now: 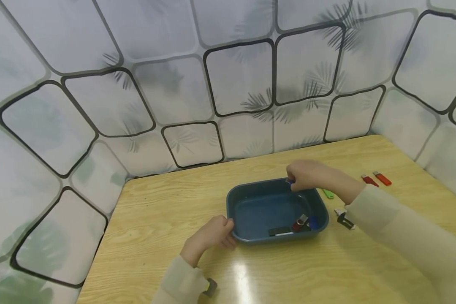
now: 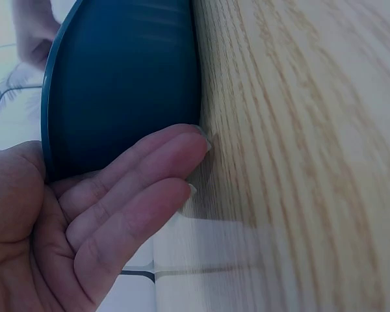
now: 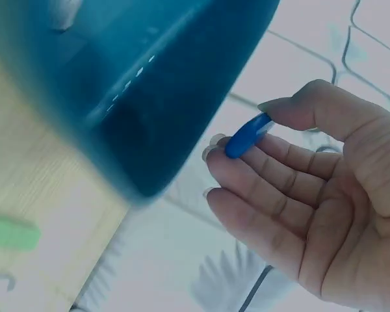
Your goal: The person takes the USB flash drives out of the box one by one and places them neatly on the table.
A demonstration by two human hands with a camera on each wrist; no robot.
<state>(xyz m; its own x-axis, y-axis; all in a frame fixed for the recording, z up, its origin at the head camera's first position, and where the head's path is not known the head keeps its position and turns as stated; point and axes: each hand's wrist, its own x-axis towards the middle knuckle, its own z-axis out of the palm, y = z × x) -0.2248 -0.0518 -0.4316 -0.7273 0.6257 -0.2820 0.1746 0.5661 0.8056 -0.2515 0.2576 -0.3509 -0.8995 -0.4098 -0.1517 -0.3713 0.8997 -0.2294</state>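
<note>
A dark blue plastic tray point(image 1: 258, 195) stands on the wooden table. My left hand point(image 1: 212, 234) grips its near left corner, thumb at the rim and fingers along the outer wall point(image 2: 127, 84). Over the far right part of the tray, my right hand point(image 1: 308, 174) pinches a small blue USB flash drive point(image 3: 248, 135) between thumb and fingers. Inside, near the front wall, lie a black flash drive point(image 1: 276, 231), a dark red one with a metal part point(image 1: 298, 224) and a blue one point(image 1: 313, 222).
Right of the tray lie a green flash drive point(image 1: 328, 194), a black and silver one point(image 1: 345, 220), a dark red one point(image 1: 370, 180) and an orange-red one point(image 1: 382, 178). Patterned cloth point(image 1: 243, 80) rises behind the wooden table point(image 1: 167, 202).
</note>
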